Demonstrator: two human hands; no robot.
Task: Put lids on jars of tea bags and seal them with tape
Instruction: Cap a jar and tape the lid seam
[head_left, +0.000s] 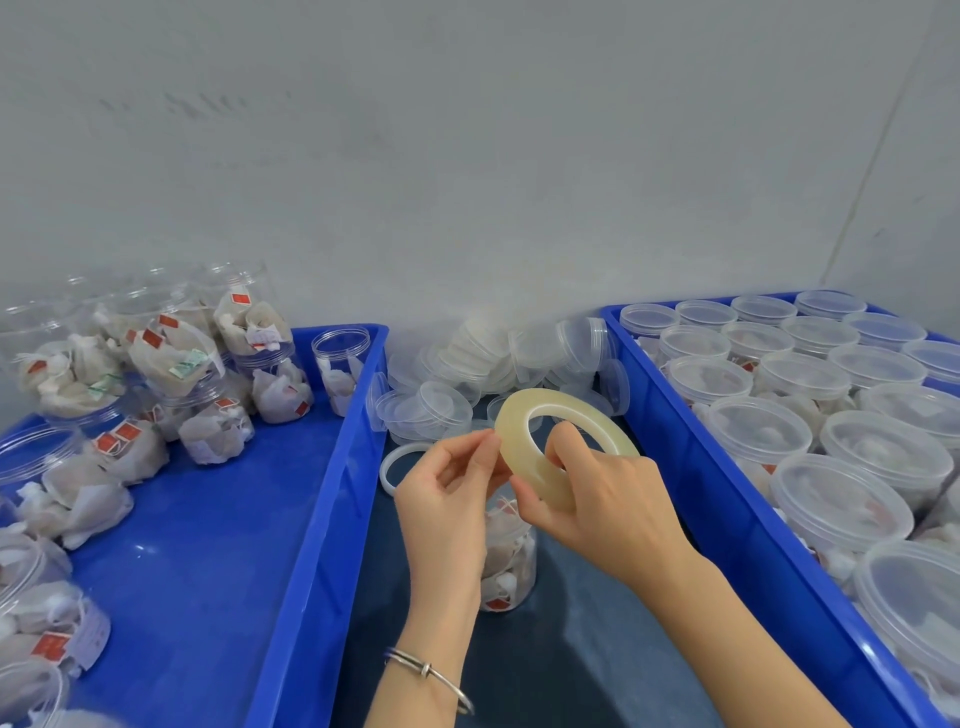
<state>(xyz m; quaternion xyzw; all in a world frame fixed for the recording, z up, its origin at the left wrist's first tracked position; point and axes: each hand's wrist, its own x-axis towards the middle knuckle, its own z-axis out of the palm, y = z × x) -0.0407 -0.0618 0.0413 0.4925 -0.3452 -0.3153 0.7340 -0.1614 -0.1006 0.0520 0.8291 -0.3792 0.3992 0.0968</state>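
The right hand (602, 499) grips the tape roll (558, 441) above the jar (506, 561), while the left hand (447, 488) pinches at its rim, likely the loose end.

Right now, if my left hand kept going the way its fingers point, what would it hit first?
The tape roll: your left hand already pinches at its near edge. Past it lies the pile of loose lids, though depth is unclear.

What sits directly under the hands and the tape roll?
A jar of tea bags stands on the dark table below the left hand, right hand and tape roll. They cover its top, so a lid can't be confirmed.
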